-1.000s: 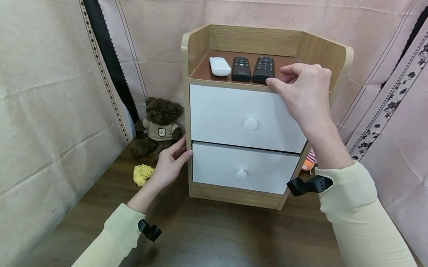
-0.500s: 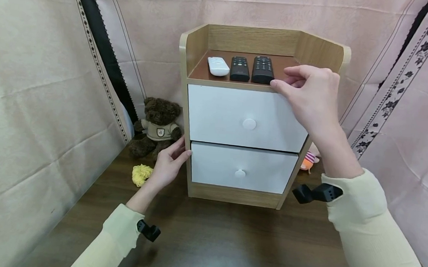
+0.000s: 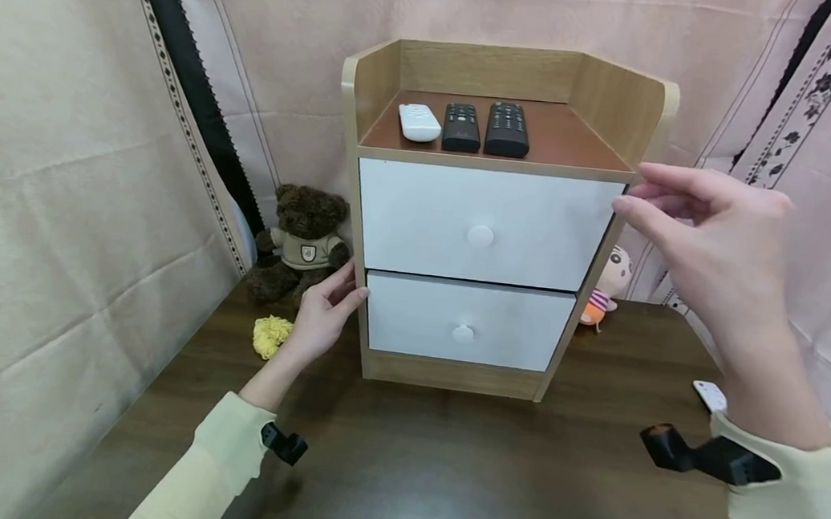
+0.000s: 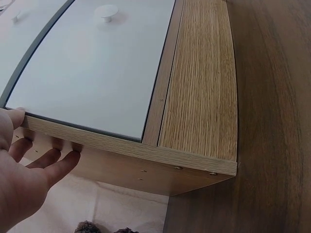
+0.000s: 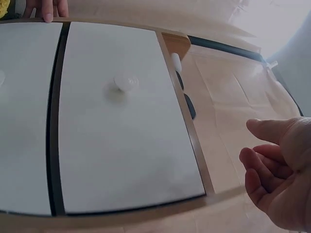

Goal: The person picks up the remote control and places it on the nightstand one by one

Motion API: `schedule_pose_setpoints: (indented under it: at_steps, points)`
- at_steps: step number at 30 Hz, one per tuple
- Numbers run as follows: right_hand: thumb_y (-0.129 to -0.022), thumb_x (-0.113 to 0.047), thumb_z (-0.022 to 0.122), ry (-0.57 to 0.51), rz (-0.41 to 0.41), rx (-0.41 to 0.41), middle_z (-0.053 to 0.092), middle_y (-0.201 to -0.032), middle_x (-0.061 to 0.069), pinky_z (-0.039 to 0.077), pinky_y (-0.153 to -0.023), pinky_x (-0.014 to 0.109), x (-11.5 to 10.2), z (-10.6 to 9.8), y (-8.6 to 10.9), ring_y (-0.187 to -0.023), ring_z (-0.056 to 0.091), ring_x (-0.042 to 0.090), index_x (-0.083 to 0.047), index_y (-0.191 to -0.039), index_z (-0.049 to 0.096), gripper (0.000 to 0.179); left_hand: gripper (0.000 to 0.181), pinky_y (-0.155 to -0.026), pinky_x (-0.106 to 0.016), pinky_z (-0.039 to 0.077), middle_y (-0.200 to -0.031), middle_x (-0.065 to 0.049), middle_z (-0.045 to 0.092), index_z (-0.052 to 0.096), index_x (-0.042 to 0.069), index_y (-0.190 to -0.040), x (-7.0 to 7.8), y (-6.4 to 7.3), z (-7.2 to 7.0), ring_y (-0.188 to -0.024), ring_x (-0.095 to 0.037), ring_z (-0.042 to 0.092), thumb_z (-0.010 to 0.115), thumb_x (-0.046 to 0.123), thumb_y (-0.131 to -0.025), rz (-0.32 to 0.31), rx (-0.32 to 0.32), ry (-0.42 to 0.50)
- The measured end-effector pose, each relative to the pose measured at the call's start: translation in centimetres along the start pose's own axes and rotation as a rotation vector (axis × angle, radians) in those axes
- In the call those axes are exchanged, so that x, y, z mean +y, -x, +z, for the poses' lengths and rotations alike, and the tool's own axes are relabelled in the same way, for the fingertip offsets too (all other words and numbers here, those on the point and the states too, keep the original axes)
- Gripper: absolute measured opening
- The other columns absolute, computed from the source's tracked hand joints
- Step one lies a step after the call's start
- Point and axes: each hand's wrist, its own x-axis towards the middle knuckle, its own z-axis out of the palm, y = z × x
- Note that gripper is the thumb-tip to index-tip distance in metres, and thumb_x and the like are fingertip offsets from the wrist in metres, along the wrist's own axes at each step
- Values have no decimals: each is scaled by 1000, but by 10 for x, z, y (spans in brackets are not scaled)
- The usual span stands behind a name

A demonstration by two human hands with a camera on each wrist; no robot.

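Observation:
A small wooden cabinet (image 3: pixel 450 378) with two white drawers stands on the table, both drawers pushed in. On its brown top shelf lie three remotes side by side: a white remote (image 3: pixel 419 123), a black remote (image 3: pixel 462 128) and a wider black remote (image 3: pixel 507 130). My left hand (image 3: pixel 325 313) rests on the cabinet's left side, thumb at the front edge and fingers along the side panel (image 4: pixel 116 167). To the right of the cabinet hovers my right hand (image 3: pixel 727 249), its fingers loosely bent and nothing between them.
A brown teddy bear (image 3: pixel 305 245) and a yellow crumpled bundle (image 3: pixel 269 337) sit left of the cabinet. At its right is a small plush doll (image 3: pixel 605 287), partly hidden. A white remote-like object (image 3: pixel 710 395) lies near my right wrist. Pale curtains (image 3: pixel 476 6) surround the table.
My right hand has drawn away from the wider black remote, moving right and down. The remotes stay in place on the shelf, and my left hand still touches the cabinet's side.

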Motion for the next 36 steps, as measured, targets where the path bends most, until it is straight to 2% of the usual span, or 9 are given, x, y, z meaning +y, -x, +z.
schedule_pose_setpoints:
  at_steps: [6, 11, 13, 17, 20, 25, 29, 32, 36]
  points:
    - [-83, -3, 86, -22, -68, 57, 71, -88, -25, 44, -64, 11, 21, -21, 22, -78, 65, -1, -6, -118, 79, 36, 59, -102, -41, 52, -149, -16, 54, 40, 8, -158, 0, -2, -3, -131, -31, 56, 64, 15, -104, 2, 8, -7]
    - [-83, 12, 79, -61, -37, 53, 71, -92, -21, 47, -89, 9, 46, -39, 44, -85, 66, -1, 1, -120, 75, 39, 60, -102, -38, 51, -150, -15, 53, 39, 9, -158, 0, -2, -2, -133, -31, 55, 64, 16, -104, -10, -2, 11]
    - [-81, 22, 74, -114, -30, 46, 73, -92, -18, 46, -92, 10, 60, -45, 52, -85, 67, -1, 5, -120, 74, 42, 60, -102, -36, 52, -150, -16, 52, 39, 10, -158, 0, -2, -1, -133, -31, 55, 64, 15, -104, -11, -4, 20]
    - [-79, 31, 64, -330, 4, 66, 76, -92, -8, 47, -85, 11, 94, -56, 68, -81, 69, 2, 11, -119, 72, 45, 60, -101, -33, 52, -149, -16, 53, 39, 9, -158, 0, -1, 0, -132, -32, 55, 64, 14, -104, -9, -2, 24]
    - [-81, 30, 61, -390, 48, 107, 77, -92, -7, 47, -82, 10, 116, -63, 80, -80, 70, 1, 11, -119, 71, 44, 60, -101, -35, 52, -149, -17, 53, 39, 9, -158, 0, -1, 0, -133, -32, 55, 64, 14, -104, -6, -4, 23]
    - [-82, 28, 61, -351, 157, 135, 77, -93, -11, 46, -78, 6, 141, -71, 93, -79, 69, -3, 4, -121, 73, 47, 60, -102, -37, 51, -149, -17, 53, 39, 9, -158, 1, -2, 0, -134, -33, 54, 64, 15, -104, -5, -8, 22]
    - [-83, 28, 62, -290, 172, 111, 76, -94, -15, 47, -76, 4, 156, -74, 97, -80, 69, -5, 0, -122, 74, 50, 59, -102, -35, 52, -149, -18, 53, 40, 9, -158, 2, -2, -2, -134, -34, 53, 64, 14, -104, -9, -7, 34]
    - [-82, 28, 62, -305, 180, 99, 76, -93, -15, 48, -75, 4, 167, -74, 102, -80, 69, -5, -3, -121, 75, 52, 59, -101, -34, 52, -149, -17, 53, 40, 9, -158, 3, -1, -2, -134, -34, 53, 64, 13, -104, -12, -10, 42]
    - [-83, 30, 60, -410, 206, 104, 77, -92, -12, 50, -75, 4, 185, -74, 116, -78, 70, -4, -6, -117, 77, 53, 59, -101, -32, 52, -149, -16, 53, 40, 10, -158, 2, -1, -1, -133, -32, 54, 64, 14, -104, -12, -9, 41]
